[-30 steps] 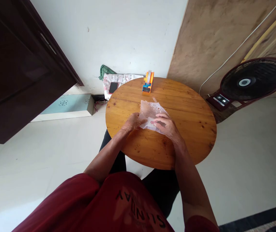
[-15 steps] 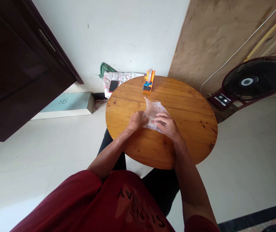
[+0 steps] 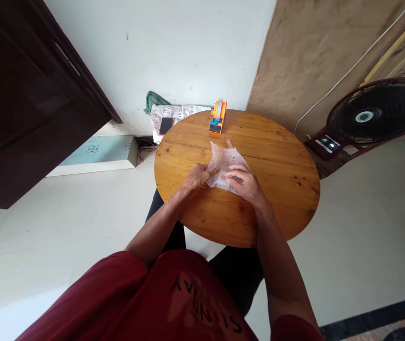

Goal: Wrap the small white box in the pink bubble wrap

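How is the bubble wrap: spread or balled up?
Spread: the bubble wrap shows a broad face between left hand and right hand; whether doubled, cannot tell.

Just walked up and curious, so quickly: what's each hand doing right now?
Left hand: closed, pinching the bubble wrap at its left edge.
Right hand: bent over the bubble wrap's right side; whether it grips cannot be told.

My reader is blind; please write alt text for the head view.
A person's left hand holds bubble wrap, the right hand touching it, on a round wooden table; an orange tape dispenser stands near the far edge.
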`<state>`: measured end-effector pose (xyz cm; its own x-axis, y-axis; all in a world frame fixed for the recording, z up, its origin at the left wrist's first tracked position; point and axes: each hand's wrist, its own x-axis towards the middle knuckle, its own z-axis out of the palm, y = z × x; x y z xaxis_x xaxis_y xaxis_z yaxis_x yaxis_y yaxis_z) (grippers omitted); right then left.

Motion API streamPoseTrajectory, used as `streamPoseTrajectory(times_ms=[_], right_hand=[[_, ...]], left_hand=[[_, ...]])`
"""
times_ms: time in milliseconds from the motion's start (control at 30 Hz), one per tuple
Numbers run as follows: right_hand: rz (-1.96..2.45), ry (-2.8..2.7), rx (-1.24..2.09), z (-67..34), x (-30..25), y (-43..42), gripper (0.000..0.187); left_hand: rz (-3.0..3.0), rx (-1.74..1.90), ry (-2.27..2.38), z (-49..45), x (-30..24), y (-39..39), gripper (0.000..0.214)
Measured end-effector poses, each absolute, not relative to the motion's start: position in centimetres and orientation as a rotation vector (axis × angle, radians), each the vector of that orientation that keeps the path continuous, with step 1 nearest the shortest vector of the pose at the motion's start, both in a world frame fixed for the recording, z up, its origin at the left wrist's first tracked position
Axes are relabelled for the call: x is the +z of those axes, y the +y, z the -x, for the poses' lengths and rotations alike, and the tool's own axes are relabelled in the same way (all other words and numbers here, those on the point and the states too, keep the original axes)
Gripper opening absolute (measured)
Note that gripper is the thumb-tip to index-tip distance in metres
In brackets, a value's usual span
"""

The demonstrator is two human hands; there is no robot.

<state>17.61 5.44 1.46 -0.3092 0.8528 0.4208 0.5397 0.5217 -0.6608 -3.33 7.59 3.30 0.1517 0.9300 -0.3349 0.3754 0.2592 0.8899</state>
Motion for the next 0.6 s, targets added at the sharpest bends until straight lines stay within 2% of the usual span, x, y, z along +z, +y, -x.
streamPoseTrajectory(times_ms=[600], right_hand=[[1.113, -2.012, 0.467, -17.64, 1.44, 5.57, 0.019]], left_hand=[[-1.460, 0.662, 1.426, 3.10, 2.49, 8.04, 0.022]])
